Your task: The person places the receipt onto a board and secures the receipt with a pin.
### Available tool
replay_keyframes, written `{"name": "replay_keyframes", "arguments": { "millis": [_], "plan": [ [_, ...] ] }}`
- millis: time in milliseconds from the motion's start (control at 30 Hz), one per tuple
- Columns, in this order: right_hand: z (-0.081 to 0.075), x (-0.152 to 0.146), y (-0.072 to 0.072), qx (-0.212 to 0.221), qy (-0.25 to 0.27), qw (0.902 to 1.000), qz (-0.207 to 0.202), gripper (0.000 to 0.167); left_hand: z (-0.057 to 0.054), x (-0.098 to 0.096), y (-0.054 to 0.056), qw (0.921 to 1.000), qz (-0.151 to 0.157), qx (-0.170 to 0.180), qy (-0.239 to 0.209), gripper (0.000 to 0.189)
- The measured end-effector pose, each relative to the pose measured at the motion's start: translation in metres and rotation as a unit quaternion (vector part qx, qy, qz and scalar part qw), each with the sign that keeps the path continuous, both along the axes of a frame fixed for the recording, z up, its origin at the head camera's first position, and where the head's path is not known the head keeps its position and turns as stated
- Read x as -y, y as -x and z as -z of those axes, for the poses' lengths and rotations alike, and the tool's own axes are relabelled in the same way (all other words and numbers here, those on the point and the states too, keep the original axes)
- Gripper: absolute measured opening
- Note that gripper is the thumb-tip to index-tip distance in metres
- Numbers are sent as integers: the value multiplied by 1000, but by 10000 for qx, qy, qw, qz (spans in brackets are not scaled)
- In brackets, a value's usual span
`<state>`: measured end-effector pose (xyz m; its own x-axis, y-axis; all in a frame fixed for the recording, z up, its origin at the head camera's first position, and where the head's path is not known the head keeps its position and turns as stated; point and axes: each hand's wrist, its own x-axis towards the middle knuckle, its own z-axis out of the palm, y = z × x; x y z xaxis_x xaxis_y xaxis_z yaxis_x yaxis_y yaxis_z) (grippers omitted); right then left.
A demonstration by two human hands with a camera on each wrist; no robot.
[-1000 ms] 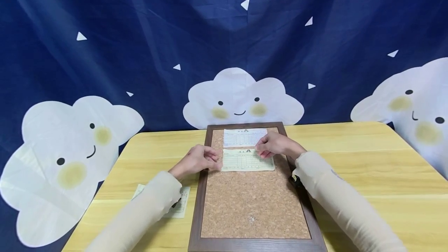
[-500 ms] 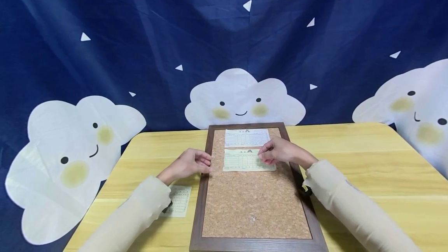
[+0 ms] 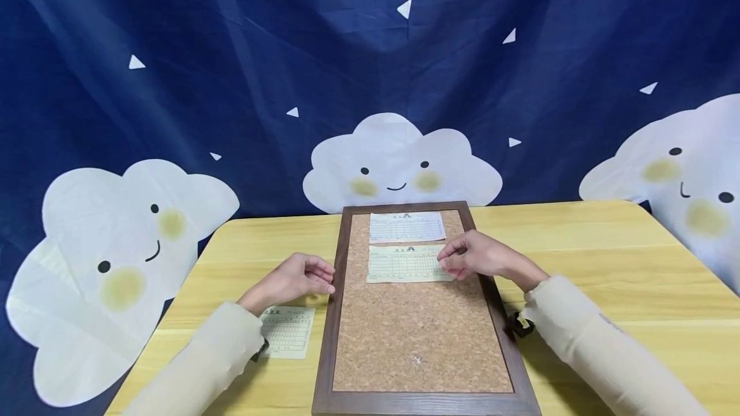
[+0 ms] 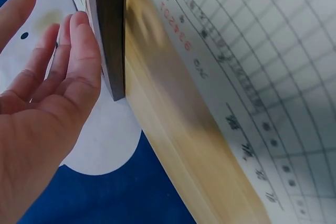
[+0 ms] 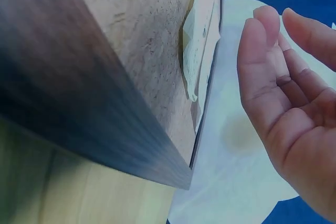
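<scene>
A brown-framed cork board (image 3: 422, 339) lies on the table. Across its upper part sit two printed form slips, a white one (image 3: 405, 228) above and a pale yellow one (image 3: 401, 266) below. My right hand (image 3: 488, 255) hovers over the yellow slip's right end, fingers bent and holding nothing; in the right wrist view the yellow slip's edge (image 5: 195, 51) curls up off the cork, apart from the fingertips. Beside the board's left frame is my left hand (image 3: 296, 280), its fingers loosely bent around nothing. Just below that hand another form slip (image 3: 289, 334) lies on the table.
Yellow wood-look tabletop (image 3: 607, 262) extends to both sides of the board. A dark blue curtain (image 3: 358, 50) printed with white clouds hangs behind the table's far edge. The board's frame (image 4: 109, 40) stands up from the tabletop in the left wrist view.
My left hand has drawn back leftward off the board, uncovering more of the slip on the table. My right hand has shifted right and slightly down toward the yellow slip's right end.
</scene>
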<state>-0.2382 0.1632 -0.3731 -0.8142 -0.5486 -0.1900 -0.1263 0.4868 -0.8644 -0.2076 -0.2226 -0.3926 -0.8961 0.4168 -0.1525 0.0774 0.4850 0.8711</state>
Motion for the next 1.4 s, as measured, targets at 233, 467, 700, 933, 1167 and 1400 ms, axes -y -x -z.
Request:
{"name": "replay_keyframes", "arguments": {
  "millis": [233, 467, 700, 933, 1167, 1400],
  "plan": [
    [0, -6, -8, 62, 158, 9998, -64, 23, 1, 11, -7, 9999, 100, 68, -52, 35],
    [1, -12, -16, 158, 284, 9994, -137, 25, -4, 21, -11, 9996, 126, 252, -57, 39],
    [1, -20, -22, 136, 298, 9993, -151, 23, -5, 32, -15, 9988, 213, 394, -197, 41],
    [6, -28, -27, 220, 385, 9989, -172, 24, -3, 40, -20, 9986, 125, 495, -120, 40],
    [11, -34, -32, 352, 546, 9977, -175, 26, 0, 48, -25, 9994, 56, 348, -30, 41],
    [17, -40, -38, 392, 587, 9974, -169, 23, 0, 59, -31, 9999, -74, 108, 27, 39]
  ]
}}
